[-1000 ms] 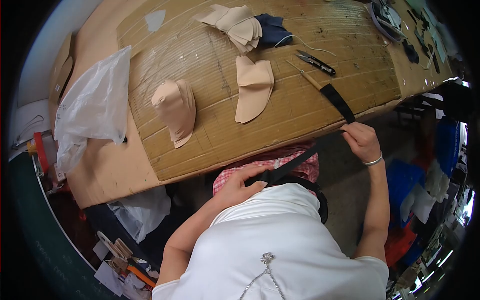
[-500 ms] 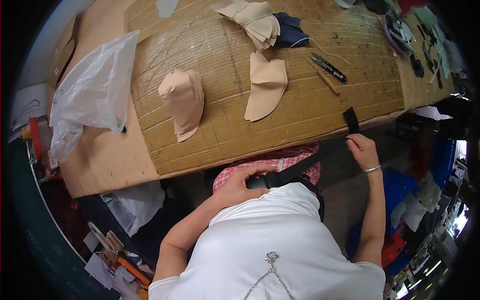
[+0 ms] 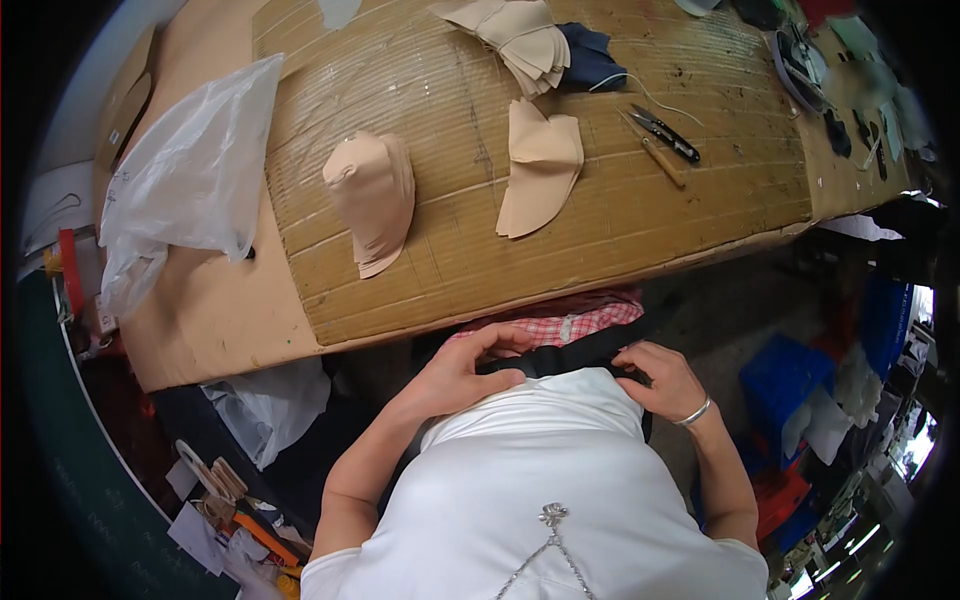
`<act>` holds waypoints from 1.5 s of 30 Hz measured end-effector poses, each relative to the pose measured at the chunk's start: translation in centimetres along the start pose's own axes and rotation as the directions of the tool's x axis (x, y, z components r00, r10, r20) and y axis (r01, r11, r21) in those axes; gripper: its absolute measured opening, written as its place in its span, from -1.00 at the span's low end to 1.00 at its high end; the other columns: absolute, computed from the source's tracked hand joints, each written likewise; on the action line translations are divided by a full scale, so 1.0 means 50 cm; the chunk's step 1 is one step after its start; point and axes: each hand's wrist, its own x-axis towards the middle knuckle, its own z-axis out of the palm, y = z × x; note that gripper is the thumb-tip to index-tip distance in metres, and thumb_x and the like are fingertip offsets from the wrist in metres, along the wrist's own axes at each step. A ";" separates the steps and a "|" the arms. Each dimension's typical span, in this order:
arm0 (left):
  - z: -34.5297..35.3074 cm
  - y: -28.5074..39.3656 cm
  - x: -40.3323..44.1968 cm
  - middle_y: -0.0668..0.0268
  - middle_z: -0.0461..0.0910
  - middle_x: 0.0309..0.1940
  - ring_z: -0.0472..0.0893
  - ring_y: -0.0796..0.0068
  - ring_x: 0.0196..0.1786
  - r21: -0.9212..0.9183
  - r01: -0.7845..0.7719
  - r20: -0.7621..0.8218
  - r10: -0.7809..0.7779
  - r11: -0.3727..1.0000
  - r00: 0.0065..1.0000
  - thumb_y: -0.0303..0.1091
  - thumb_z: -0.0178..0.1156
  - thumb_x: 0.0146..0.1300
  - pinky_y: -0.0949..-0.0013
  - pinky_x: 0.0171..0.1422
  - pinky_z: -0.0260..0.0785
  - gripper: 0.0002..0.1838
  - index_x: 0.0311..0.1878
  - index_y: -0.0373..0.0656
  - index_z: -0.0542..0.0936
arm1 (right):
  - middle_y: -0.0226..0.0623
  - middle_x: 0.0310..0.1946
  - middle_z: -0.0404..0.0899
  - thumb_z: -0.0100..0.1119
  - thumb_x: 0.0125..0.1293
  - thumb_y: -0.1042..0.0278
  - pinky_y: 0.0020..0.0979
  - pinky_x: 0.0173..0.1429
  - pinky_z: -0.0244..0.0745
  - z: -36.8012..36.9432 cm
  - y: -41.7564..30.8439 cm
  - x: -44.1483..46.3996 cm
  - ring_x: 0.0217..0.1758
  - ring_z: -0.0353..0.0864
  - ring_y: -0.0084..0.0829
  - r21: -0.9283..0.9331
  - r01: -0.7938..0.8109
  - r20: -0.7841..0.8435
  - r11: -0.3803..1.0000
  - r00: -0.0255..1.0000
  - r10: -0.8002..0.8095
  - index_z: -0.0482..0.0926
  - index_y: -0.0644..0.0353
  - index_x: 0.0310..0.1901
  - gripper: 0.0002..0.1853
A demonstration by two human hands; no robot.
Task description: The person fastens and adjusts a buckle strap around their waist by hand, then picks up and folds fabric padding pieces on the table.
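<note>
Lying across the person's waist, just beyond the near edge of the counter, the black strap runs between both hands. The left hand has its grip closed about one part of the strap, fingers above and thumb below; how tightly, I cannot tell. The right hand has its grip curled round the other part, fingertips pinching it. The strap's underside and any fastening are hidden.

Just beneath it is the bunched hem of the white shirt; just above, red checked cloth shows below the counter's edge. Either fabric could get caught if the strap were tightened over a loose fold. A twist could also form if the hands turned unevenly, and slack on one side could let it slip free.

On the cardboard sheet, a peach stack sits toward the left edge and another peach stack nearer the middle. Bumping the counter's near edge might fan them out. Toward the far edge, a tied bundle lies against dark blue fabric. Toward the right edge, the snips lie just beside a wooden-handled awl; a careless reach there could meet a sharp point.
</note>
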 end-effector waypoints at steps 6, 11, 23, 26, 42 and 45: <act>-0.009 0.006 -0.012 0.19 0.55 -0.05 0.54 0.42 -0.03 0.207 0.019 -0.086 -0.001 0.978 0.996 -0.41 0.28 0.11 0.40 0.05 0.40 -0.63 0.02 -0.24 0.54 | -0.22 -0.40 0.56 0.25 -0.02 0.45 -0.33 -0.23 0.51 0.020 0.010 0.004 -0.34 0.57 -0.25 -0.335 0.233 0.004 0.913 0.969 -0.246 0.56 0.24 -0.29 -0.79; -0.008 0.009 -0.012 0.12 0.58 -0.10 0.55 0.19 -0.02 0.461 -0.085 -0.025 0.109 0.883 0.994 -0.30 0.35 0.02 0.32 0.05 0.40 -0.55 0.00 -0.23 0.56 | -0.28 -0.43 0.55 0.24 -0.04 0.40 -0.36 -0.21 0.49 0.040 0.022 -0.006 -0.36 0.57 -0.32 -0.502 0.271 -0.066 0.821 0.935 -0.349 0.56 0.21 -0.29 -0.78; 0.008 0.029 -0.024 0.00 0.49 -0.16 0.47 0.01 -0.02 0.753 -0.125 0.070 0.111 0.646 0.991 -0.18 0.30 0.08 0.20 0.08 0.34 -0.49 0.07 -0.25 0.51 | -0.26 -0.60 0.43 0.16 0.07 0.33 -0.33 -0.42 0.46 0.069 0.038 -0.009 -0.51 0.52 -0.29 -0.533 0.169 -0.283 0.829 0.888 -0.363 0.44 0.19 -0.48 -0.85; 0.008 0.017 -0.037 0.01 0.50 -0.20 0.49 0.01 -0.06 0.750 -0.121 0.019 0.163 0.650 0.987 -0.23 0.32 0.07 0.21 0.04 0.35 -0.52 0.04 -0.26 0.52 | -0.22 -0.60 0.43 0.15 0.11 0.35 -0.34 -0.43 0.44 0.056 0.004 -0.016 -0.50 0.52 -0.29 -0.497 0.185 -0.310 0.848 0.875 -0.372 0.43 0.21 -0.49 -0.85; -0.007 -0.030 -0.095 0.08 0.49 -0.04 0.49 0.27 0.03 0.251 -0.079 -0.292 0.153 0.965 0.944 -0.22 0.33 0.06 0.30 0.15 0.31 -0.45 0.09 -0.28 0.44 | -0.21 -0.65 0.40 0.21 0.06 0.53 -0.31 -0.54 0.30 0.061 -0.081 0.100 -0.62 0.43 -0.24 -0.353 0.389 -0.170 0.851 0.868 -0.467 0.47 0.26 -0.53 -0.89; 0.001 -0.034 -0.107 0.07 0.48 -0.03 0.47 0.23 0.07 0.271 0.050 -0.318 0.040 0.961 0.947 -0.20 0.30 0.10 0.28 0.17 0.29 -0.48 0.07 -0.29 0.44 | -0.16 -0.64 0.40 0.15 0.09 0.59 -0.29 -0.53 0.27 0.068 -0.085 0.108 -0.61 0.43 -0.19 -0.277 0.359 -0.158 0.892 0.898 -0.410 0.48 0.30 -0.50 -0.92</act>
